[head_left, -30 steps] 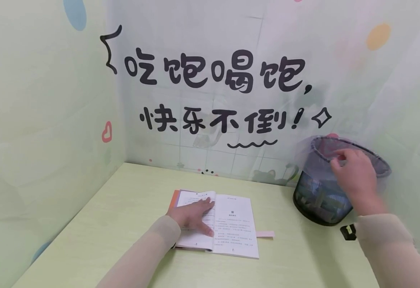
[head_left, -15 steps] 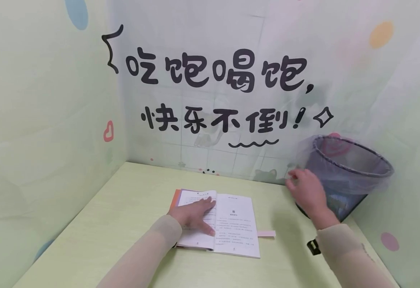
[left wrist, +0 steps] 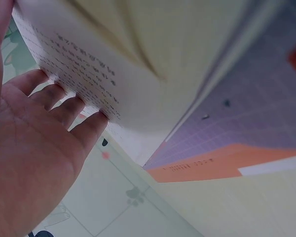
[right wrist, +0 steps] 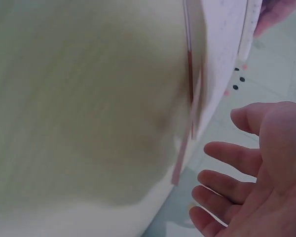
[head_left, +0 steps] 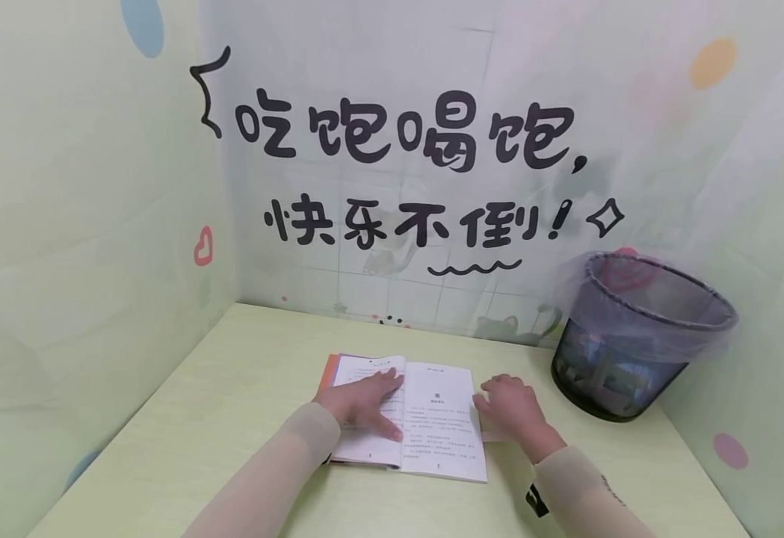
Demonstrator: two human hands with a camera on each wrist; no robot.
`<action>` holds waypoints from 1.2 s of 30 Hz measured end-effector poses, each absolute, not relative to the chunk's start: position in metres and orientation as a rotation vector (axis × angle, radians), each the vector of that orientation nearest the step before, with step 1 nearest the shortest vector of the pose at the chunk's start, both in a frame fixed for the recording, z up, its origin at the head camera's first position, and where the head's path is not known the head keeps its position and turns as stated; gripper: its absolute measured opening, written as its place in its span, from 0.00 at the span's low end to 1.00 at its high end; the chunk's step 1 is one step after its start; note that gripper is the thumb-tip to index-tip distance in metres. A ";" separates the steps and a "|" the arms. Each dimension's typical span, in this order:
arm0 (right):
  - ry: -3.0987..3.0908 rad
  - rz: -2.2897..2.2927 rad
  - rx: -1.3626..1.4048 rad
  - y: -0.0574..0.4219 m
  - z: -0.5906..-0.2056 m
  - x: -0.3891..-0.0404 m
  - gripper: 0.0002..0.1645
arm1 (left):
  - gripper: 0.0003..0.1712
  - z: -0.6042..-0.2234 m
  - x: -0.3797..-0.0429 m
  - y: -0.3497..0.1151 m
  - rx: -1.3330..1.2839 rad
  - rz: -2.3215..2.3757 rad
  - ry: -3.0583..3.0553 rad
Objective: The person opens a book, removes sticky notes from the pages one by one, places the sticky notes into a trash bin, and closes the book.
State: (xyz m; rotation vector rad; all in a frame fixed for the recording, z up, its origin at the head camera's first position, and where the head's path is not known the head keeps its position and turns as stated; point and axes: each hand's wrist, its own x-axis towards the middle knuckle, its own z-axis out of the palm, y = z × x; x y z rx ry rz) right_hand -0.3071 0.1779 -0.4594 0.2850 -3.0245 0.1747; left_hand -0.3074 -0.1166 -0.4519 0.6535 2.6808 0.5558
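An open book [head_left: 440,426] lies on the table, its orange and purple cover edge showing at the left. My left hand [head_left: 365,403] rests on the left page with fingers spread, the thumb near the spine. In the left wrist view, the fingertips [left wrist: 102,116] press on the printed page [left wrist: 84,64]. Just off the book's right edge is my right hand [head_left: 511,407], holding nothing, its fingers loosely bent. A pink paper strip [right wrist: 183,153] sticks out of the book's right side; in the head view the right hand partly covers it.
A dark mesh wastebasket [head_left: 607,366] with a clear bag liner stands at the back right against the wall. A patterned wall [head_left: 392,179] with large printed characters closes off the back. The pale table [head_left: 183,441] extends around the book.
My right hand has come down from over the wastebasket, moving left to the right edge of the book. The left hand stays on the page, and the book has not moved.
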 end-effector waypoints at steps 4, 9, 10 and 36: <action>-3.094 0.182 0.277 0.172 -0.468 -0.305 0.20 | 0.63 -0.451 -0.307 -0.116 0.658 0.548 2.680; -3.104 0.256 0.280 0.167 -0.475 -0.302 0.21 | 0.63 -0.450 -0.308 -0.116 0.662 0.542 2.683; -3.097 0.265 0.275 0.167 -0.476 -0.301 0.22 | 0.63 -0.450 -0.308 -0.116 0.662 0.544 2.682; -2.931 0.519 0.296 0.159 -0.447 -0.291 0.34 | 0.65 -0.457 -0.310 -0.115 0.636 0.586 2.674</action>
